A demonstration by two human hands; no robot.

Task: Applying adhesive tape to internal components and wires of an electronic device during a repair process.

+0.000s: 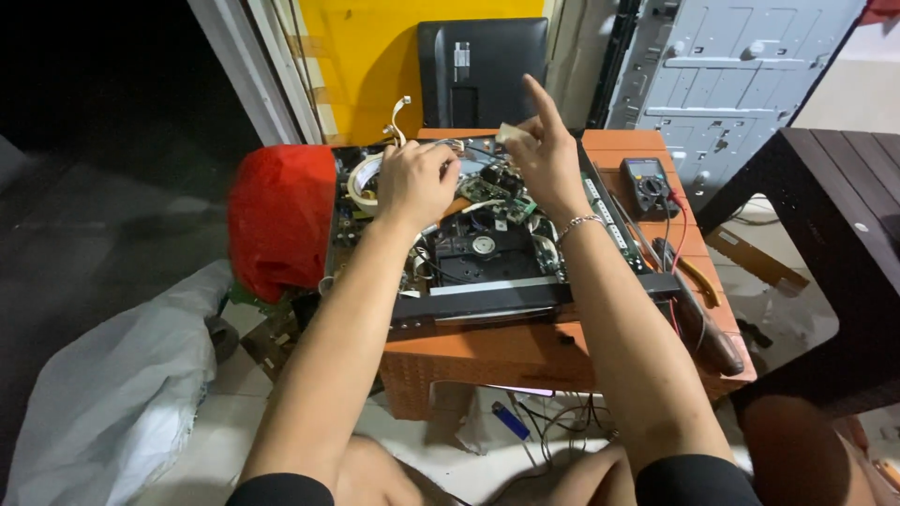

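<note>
We looked down from head height at an opened disc player [487,253], its cover off, resting on a small orange table [525,361]. Our left hand [415,183] was curled into a loose fist over the rear left part of the player's insides, knuckles up, the fingers tucked under and touching wires there; whether it pinched anything we could not tell. Just beside that hand, at the player's left edge, lay a roll of pale tape [364,185], and a white cable [400,117] stuck up behind it. Our right hand [546,155] was raised above the rear middle of the player, the forefinger pointing straight up, while the thumb and other fingers pinched a small pale scrap [507,133], too small for us to make out. Below that hand sat a green circuit board [495,195], and nearer to us the black disc tray mechanism [483,248] with its round hub. A beaded bracelet [579,224] circled the right wrist. On the table to the right of the player lay a black multimeter [646,185] with red and black leads, and nearer to us a tool with a yellow handle [701,279]. A red bundle [279,217] sat against the player's left side, and a dark flat monitor [481,70] leaned on the yellow wall behind.
</note>
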